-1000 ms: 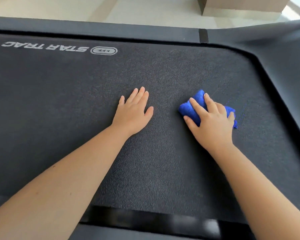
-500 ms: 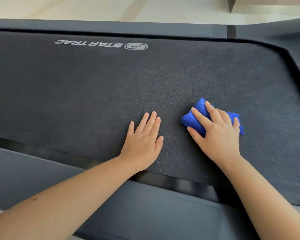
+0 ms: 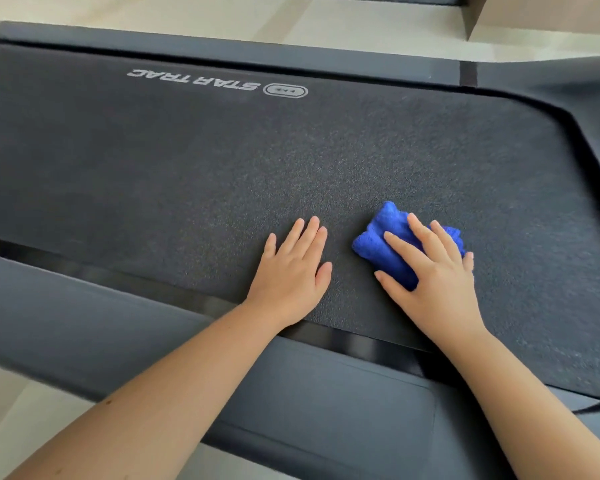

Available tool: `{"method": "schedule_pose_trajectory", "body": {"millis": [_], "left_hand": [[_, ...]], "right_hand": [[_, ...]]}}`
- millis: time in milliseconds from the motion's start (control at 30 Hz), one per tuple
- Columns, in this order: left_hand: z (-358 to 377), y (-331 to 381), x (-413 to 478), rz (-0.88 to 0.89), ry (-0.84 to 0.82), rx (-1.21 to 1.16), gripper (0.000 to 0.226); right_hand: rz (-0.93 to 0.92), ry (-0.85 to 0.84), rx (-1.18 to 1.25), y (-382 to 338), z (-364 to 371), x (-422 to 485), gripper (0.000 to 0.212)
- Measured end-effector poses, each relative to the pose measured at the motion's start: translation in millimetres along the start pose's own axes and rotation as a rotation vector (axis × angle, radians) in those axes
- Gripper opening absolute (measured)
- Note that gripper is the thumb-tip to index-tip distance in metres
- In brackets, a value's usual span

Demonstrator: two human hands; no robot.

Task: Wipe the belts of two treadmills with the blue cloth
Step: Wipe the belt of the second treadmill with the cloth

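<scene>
Dark textured treadmill belt (image 3: pixel 222 161) during wiping: left hand (image 3: pixel 291 275) rests flat and empty on it, right hand (image 3: pixel 433 282) presses spread fingers onto the bunched blue cloth (image 3: pixel 381 237) just beside; the next stroke likely calls for steady pressure across the rest of the belt.

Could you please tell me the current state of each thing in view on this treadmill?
treadmill belt: flat and uncovered, logo showing at the far side; whether it is running cannot be told.
blue cloth: bunched up, lying on the belt.
left hand: flat on the belt, fingers straight, holding nothing.
right hand: on top of the cloth, fingers spread over it, pressing it to the belt.
</scene>
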State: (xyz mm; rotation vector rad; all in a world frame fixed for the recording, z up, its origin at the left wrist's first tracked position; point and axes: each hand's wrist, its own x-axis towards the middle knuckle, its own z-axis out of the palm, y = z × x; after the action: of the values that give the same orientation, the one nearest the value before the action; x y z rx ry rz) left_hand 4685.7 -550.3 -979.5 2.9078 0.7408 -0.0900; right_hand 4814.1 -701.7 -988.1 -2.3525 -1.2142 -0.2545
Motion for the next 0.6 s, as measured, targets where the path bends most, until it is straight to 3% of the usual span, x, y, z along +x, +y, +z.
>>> {"method": "schedule_pose_trajectory", "body": {"millis": [267, 400, 600], "left_hand": [[-8, -11, -22, 0.079, -0.124, -0.039, 0.058], [-13, -16, -28, 0.112, -0.105, -0.106, 0.055], [-24, -44, -49, 0.151, -0.040, -0.022, 0.055]], "right_hand": [[-0.041, 0.029, -0.046, -3, 10, 11, 0.033], [0.026, 0.027, 0.055, -9, 5, 12, 0.032], [0.088, 0.019, 0.229, -45, -4, 0, 0.029]]}}
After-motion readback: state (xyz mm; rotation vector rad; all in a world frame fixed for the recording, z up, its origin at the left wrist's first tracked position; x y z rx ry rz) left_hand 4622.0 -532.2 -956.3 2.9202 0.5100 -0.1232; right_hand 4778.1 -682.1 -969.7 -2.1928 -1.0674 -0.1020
